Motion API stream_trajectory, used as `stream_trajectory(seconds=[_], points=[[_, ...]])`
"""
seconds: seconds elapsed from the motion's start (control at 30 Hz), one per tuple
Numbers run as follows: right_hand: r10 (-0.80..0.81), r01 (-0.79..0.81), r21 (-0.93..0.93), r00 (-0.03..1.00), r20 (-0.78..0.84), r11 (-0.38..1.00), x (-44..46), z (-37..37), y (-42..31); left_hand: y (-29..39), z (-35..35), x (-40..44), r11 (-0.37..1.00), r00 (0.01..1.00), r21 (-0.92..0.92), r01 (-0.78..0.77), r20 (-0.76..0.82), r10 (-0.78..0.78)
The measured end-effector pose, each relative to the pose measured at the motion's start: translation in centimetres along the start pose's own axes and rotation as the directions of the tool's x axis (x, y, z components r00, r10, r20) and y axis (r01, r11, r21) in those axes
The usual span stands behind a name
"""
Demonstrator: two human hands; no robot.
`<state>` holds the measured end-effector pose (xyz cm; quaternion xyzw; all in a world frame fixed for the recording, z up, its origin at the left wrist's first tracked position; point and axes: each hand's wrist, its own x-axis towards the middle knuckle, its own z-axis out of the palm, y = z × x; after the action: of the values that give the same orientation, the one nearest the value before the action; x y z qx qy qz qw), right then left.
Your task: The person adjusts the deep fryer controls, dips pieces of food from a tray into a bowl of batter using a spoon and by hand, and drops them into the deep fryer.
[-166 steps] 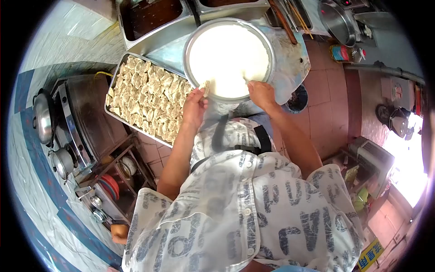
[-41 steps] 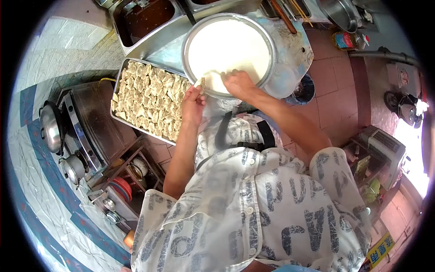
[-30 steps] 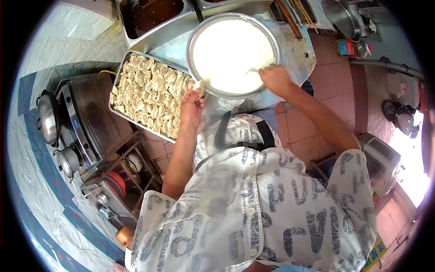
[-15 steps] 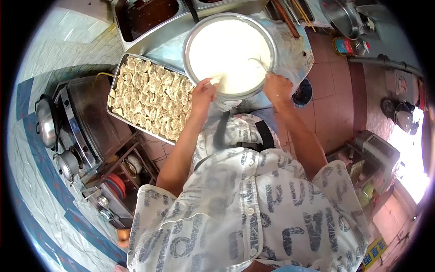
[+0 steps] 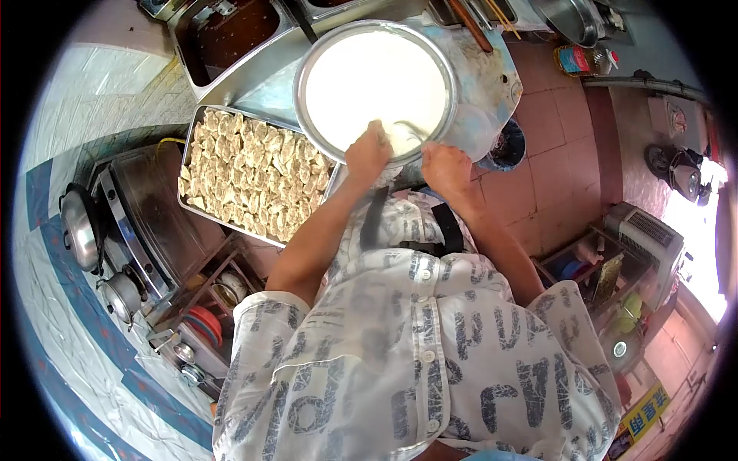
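Note:
A large round metal bowl [image 5: 302, 115] full of creamy white batter [image 5: 369, 81] stands in front of me. My right hand [image 5: 447, 167] is closed at the bowl's near right rim, round the handle end of a ladle. The ladle's head [image 5: 406, 138] lies in the batter near that rim, partly coated. Close to the ladle, my left hand [image 5: 369, 150] reaches over the near rim, fingers pinched together at the batter; what is in them is hidden. Left of the bowl, a metal tray [image 5: 231, 223] carries rows of pale, speckled food pieces [image 5: 254, 173].
Behind the bowl are metal pans of dark red-brown liquid [image 5: 234, 38]. Chopsticks [image 5: 501, 17] and a brown wooden handle [image 5: 470, 27] lie at the back right. An oil bottle [image 5: 584, 60] and a bin [image 5: 507, 147] stand to the right. A stove [image 5: 161, 207] is at the left.
My left hand has moved right, from the bowl's left rim to over the batter; the pale piece it held is out of sight. My right hand and the ladle have shifted left and nearer me.

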<state>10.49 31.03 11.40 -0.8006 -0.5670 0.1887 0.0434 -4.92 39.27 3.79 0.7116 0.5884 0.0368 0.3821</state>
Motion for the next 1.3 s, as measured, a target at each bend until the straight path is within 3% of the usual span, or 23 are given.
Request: stream_trajectory(seconds=[0.07, 0.17, 0.27, 0.37, 0.47, 0.57, 0.67, 0.77, 0.87, 0.97, 1.07, 1.17, 1.27, 1.3], points=[[-0.074, 0.078, 0.105, 0.997, -0.037, 0.991, -0.7, -0.6, -0.5, -0.1, 0.2, 0.1, 1.0, 1.0, 0.002, 0.006, 0.005, -0.006], [-0.017, 0.016, -0.119, 1.0, -0.006, 0.993, 0.1, -0.5, 0.0, 0.0, 0.0, -0.1, 1.0, 0.999, -0.018, 0.002, -0.039, -0.003], [0.105, -0.101, 0.038, 0.987, -0.12, 0.994, 0.6, -1.4, 0.6, -0.1, -0.7, -0.7, 0.993, 0.999, -0.122, -0.005, -0.052, -0.002], [0.082, -0.082, 0.018, 0.996, -0.017, 0.996, 0.9, -0.3, 1.4, -0.3, -0.9, -0.9, 0.985, 0.998, -0.171, 0.005, -0.057, -0.014], [0.12, -0.121, 0.132, 0.993, 0.019, 0.984, 0.9, -0.7, 0.6, -0.8, -1.0, -0.7, 0.989, 0.998, -0.148, 0.012, -0.056, -0.021], [0.013, -0.02, 0.223, 0.999, 0.036, 0.975, 0.2, -2.1, -0.6, -0.7, -1.1, -0.4, 0.99, 0.999, -0.139, 0.034, -0.027, -0.038], [0.063, -0.06, 0.13, 0.998, -0.013, 0.99, 0.8, -1.2, -0.1, -0.2, -1.4, -0.6, 0.972, 0.996, -0.235, 0.021, -0.078, -0.041], [0.13, -0.124, 0.083, 0.989, -0.068, 0.989, 1.5, -1.3, 0.9, -3.3, 1.4, 1.0, 0.821, 0.986, -0.557, -0.13, -0.164, 0.045], [0.083, -0.083, -0.008, 0.995, 0.06, 0.997, 1.9, -0.1, 1.8, -2.5, -0.8, 0.8, 0.425, 0.975, -0.879, 0.216, 0.171, -0.14], [0.077, -0.072, 0.176, 0.997, -0.025, 0.982, 1.8, -0.1, 1.4, -3.5, -1.4, 2.3, 0.165, 0.883, -0.872, 0.461, 0.433, -0.18], [-0.002, -0.05, 0.44, 0.993, 0.116, 0.897, 1.5, -1.9, 0.7, -2.7, -2.0, 2.3, 0.016, 0.808, -0.842, 0.539, 0.512, -0.291], [-0.009, 0.026, 0.348, 0.999, -0.051, 0.937, 1.3, -2.2, -0.8, -2.0, -2.6, 2.3, -0.059, 0.729, -0.767, 0.639, 0.628, -0.271], [0.069, -0.02, 0.272, 0.982, -0.173, 0.962, 2.7, -1.6, 0.2, -1.4, -3.1, 1.6, -0.018, 0.758, -0.789, 0.614, 0.596, -0.263], [0.058, -0.034, 0.179, 0.99, -0.132, 0.983, 2.6, -1.5, 0.5, -1.2, -3.4, 1.3, -0.009, 0.771, -0.799, 0.601, 0.583, -0.256]])
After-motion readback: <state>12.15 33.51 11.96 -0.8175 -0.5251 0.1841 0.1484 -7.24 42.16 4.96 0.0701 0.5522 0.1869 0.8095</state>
